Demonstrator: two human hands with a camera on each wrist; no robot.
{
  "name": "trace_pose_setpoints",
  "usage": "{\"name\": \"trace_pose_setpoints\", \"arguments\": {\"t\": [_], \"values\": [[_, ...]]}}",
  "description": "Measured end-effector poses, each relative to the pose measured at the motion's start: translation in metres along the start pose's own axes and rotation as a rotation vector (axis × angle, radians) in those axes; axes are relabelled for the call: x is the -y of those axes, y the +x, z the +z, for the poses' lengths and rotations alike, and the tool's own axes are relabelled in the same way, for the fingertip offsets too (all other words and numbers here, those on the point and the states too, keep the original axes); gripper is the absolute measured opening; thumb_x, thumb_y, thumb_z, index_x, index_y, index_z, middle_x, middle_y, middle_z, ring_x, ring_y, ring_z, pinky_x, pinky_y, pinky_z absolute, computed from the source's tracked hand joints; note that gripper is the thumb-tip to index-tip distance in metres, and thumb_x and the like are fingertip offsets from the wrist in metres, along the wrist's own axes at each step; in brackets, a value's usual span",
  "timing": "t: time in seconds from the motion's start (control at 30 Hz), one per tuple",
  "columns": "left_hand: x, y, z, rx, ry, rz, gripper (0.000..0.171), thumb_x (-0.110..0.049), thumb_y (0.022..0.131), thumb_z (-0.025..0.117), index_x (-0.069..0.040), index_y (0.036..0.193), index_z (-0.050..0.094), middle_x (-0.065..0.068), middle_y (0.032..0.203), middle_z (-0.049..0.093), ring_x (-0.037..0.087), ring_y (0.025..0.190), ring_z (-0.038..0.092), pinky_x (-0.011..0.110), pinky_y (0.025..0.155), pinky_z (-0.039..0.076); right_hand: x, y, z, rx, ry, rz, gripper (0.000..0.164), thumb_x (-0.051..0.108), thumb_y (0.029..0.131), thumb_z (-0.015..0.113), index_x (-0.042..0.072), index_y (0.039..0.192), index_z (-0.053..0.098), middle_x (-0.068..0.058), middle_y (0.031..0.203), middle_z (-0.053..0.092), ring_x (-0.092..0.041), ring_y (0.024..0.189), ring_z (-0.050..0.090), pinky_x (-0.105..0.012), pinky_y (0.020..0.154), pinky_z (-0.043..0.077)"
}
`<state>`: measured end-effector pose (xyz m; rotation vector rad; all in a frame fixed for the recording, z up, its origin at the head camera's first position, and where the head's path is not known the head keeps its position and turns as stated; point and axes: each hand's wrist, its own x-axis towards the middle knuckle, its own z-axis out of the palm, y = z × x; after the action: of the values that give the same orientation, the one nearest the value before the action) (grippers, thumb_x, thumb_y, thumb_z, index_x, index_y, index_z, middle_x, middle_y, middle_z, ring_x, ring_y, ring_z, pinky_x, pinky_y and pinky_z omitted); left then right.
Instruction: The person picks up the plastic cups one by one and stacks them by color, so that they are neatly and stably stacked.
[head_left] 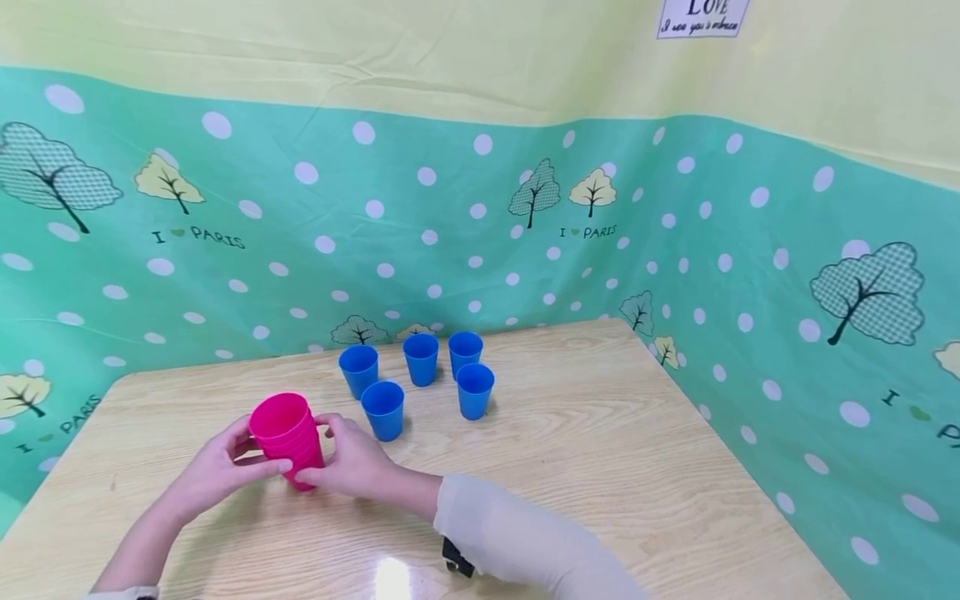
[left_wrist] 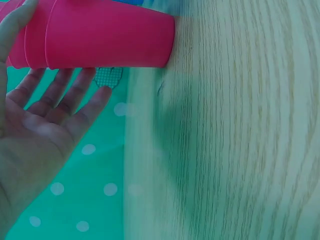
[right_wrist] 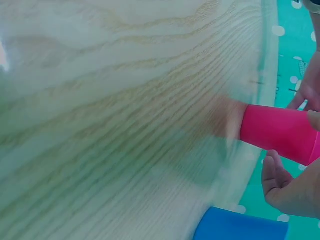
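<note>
A stack of nested pink cups (head_left: 288, 429) is upright at the left of the table, its rims up. My left hand (head_left: 217, 462) holds it from the left, thumb across the front and fingers behind. From the other side my right hand (head_left: 352, 458) holds it, thumb low on the front and a finger near the upper rims. The left wrist view shows the stack (left_wrist: 110, 35) with the left hand's spread fingers (left_wrist: 75, 95) along its side. In the right wrist view the right hand (right_wrist: 295, 190) is partly cut off beside the pink cups (right_wrist: 280, 131).
Several blue cups stand apart from the stack, mouths up; the nearest blue cup (head_left: 383, 411) is just right of my right hand. Another blue cup (head_left: 475, 392) stands farther right. The wooden table (head_left: 600, 467) meets a patterned green cloth (head_left: 420, 275) behind.
</note>
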<state>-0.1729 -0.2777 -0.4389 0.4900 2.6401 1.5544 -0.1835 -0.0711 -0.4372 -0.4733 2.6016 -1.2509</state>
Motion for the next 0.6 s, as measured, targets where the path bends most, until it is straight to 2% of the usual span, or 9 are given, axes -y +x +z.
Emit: {"name": "trace_pose_setpoints", "arguments": {"t": [0.27, 0.6], "values": [[0.003, 0.0, -0.001, 0.014, 0.013, -0.031, 0.067, -0.01, 0.08, 0.073, 0.002, 0.135, 0.036, -0.028, 0.106, 0.054, -0.007, 0.093, 0.057, 0.02, 0.076, 0.053, 0.003, -0.007, -0.009, -0.006, -0.027, 0.019, 0.066, 0.034, 0.075, 0.077, 0.033, 0.131, 0.043, 0.01, 0.12, 0.056, 0.001, 0.073, 0.049, -0.015, 0.059, 0.044], [0.004, 0.001, 0.001, 0.043, 0.014, -0.077, 0.068, -0.016, 0.08, 0.074, -0.001, 0.135, 0.038, -0.02, 0.107, 0.055, 0.0, 0.092, 0.06, 0.024, 0.074, 0.055, 0.008, -0.015, -0.027, 0.004, -0.027, -0.042, 0.06, 0.036, 0.077, 0.076, 0.03, 0.13, 0.046, 0.011, 0.118, 0.057, 0.001, 0.083, 0.054, -0.014, 0.061, 0.046]]}}
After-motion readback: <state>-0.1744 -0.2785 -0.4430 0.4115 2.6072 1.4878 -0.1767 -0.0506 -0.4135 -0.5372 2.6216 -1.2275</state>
